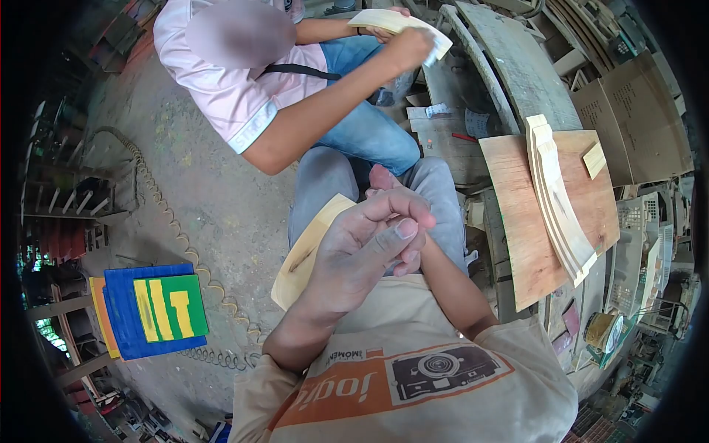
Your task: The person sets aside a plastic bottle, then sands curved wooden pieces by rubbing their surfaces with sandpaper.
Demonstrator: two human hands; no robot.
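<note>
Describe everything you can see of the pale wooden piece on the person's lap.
The pale wooden piece looks broad and thin, light yellow, with a curved outer edge and a dark, elongated mark. It slants across the left thigh, its near end jutting past the leg's outer side. The left hand and forearm hide part of it; whether they touch it is unclear.

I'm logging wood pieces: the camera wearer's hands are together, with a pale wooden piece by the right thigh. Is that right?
Not quite: in the head view, the pale wooden piece is by the left thigh. The left hand and right hand are together.
</note>
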